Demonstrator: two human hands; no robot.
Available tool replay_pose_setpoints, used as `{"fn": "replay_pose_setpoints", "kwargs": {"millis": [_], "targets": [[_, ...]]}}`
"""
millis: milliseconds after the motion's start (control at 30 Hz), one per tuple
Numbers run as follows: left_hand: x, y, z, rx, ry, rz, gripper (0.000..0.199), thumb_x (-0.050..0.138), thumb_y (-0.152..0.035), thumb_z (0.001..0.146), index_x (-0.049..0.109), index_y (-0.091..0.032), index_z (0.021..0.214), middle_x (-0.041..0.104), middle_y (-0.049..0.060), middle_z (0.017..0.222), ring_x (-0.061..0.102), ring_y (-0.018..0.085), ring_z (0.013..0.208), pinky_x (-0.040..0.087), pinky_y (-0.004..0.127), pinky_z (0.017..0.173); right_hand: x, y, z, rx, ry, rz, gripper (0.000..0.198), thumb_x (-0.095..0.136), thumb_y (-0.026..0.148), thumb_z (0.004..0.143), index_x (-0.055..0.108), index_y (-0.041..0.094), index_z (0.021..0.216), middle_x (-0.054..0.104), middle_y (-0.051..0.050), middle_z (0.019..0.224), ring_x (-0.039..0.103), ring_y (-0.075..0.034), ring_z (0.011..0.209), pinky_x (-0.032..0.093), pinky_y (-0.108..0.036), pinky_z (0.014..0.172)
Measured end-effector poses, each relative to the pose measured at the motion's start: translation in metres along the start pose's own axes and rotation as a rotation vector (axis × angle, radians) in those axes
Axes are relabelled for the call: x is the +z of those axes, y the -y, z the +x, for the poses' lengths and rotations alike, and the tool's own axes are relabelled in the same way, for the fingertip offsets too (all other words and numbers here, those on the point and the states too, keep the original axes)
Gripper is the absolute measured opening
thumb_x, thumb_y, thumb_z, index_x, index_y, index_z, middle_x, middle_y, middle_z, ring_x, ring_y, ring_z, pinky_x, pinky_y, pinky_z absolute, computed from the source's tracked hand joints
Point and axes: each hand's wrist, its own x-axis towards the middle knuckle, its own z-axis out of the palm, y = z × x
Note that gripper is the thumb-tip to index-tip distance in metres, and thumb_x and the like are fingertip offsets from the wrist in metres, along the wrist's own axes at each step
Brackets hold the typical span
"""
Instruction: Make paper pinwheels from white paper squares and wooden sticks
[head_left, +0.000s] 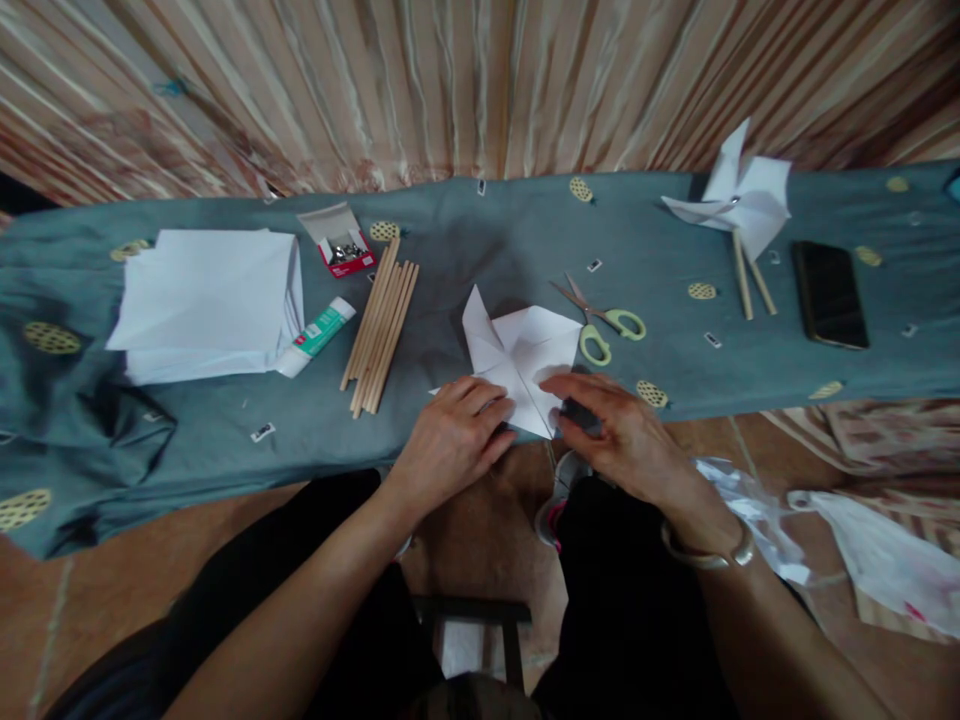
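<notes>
A partly folded white paper pinwheel (pixel 517 350) lies near the front edge of the cloth-covered table, one blade standing up at its upper left. My left hand (pixel 457 435) grips its lower left part, fingers curled over the paper. At its lower right, my right hand (pixel 619 430) has the paper between thumb and fingers, which are bent with a gap behind the fingertips. Just right of the paper rest scissors (pixel 600 320) with light green handles, their blades apart. What the fingertips do beneath the paper is hidden.
Left of the pinwheel lie several wooden sticks (pixel 381 330), a glue stick (pixel 316 337), an open box of metal fasteners (pixel 341 243) and a paper stack (pixel 210 300). A pinwheel on sticks (pixel 739 200) and a phone (pixel 830 295) lie right. Plastic bags (pixel 885 550) are on the floor.
</notes>
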Motion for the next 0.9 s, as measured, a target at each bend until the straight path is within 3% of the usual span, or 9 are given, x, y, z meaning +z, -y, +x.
{"fn": "replay_pose_setpoints", "kwargs": {"millis": [133, 300, 600, 800, 900], "targets": [[0.000, -0.002, 0.002, -0.018, 0.021, 0.036, 0.024, 0.062, -0.027, 0.086, 0.063, -0.013, 0.106, 0.065, 0.010, 0.108, 0.056, 0.026, 0.101, 0.050, 0.041, 0.085, 0.004, -0.001, -0.004, -0.088, 0.104, -0.081, 0.050, 0.062, 0.017, 0.078, 0.055, 0.015, 0.127, 0.054, -0.014, 0.137, 0.048, -0.029, 0.129, 0.042, -0.050, 0.107], [0.004, -0.002, 0.006, -0.020, -0.018, 0.040, 0.022, 0.054, -0.030, 0.091, 0.065, -0.013, 0.100, 0.066, 0.010, 0.101, 0.057, 0.024, 0.093, 0.051, 0.038, 0.079, 0.004, -0.001, -0.001, -0.116, 0.111, -0.089, 0.043, 0.057, 0.016, 0.084, 0.055, 0.016, 0.127, 0.053, -0.014, 0.138, 0.047, -0.029, 0.131, 0.040, -0.050, 0.110], [0.002, 0.003, 0.011, -0.037, -0.072, -0.079, 0.020, 0.049, -0.021, 0.094, 0.066, -0.012, 0.094, 0.068, 0.007, 0.092, 0.059, 0.018, 0.087, 0.053, 0.032, 0.078, 0.003, 0.003, 0.017, 0.030, 0.001, 0.214, 0.013, 0.057, 0.022, 0.089, 0.068, 0.022, 0.096, 0.071, -0.005, 0.102, 0.065, -0.020, 0.100, 0.050, -0.036, 0.093], [0.005, 0.005, 0.012, -0.079, -0.101, -0.129, 0.018, 0.050, -0.020, 0.093, 0.066, -0.012, 0.092, 0.068, 0.007, 0.091, 0.062, 0.018, 0.084, 0.055, 0.032, 0.077, 0.017, 0.001, 0.028, 0.202, -0.106, 0.256, 0.009, 0.066, 0.029, 0.083, 0.070, 0.021, 0.086, 0.071, -0.001, 0.081, 0.064, -0.016, 0.074, 0.050, -0.029, 0.071], [0.007, 0.006, 0.011, -0.110, -0.119, -0.144, 0.019, 0.050, -0.021, 0.093, 0.064, -0.013, 0.102, 0.069, 0.007, 0.091, 0.064, 0.017, 0.084, 0.055, 0.032, 0.077, 0.020, 0.000, 0.033, 0.249, -0.120, 0.233, 0.009, 0.067, 0.029, 0.082, 0.070, 0.021, 0.083, 0.070, 0.001, 0.075, 0.062, -0.014, 0.067, 0.048, -0.027, 0.065]]}}
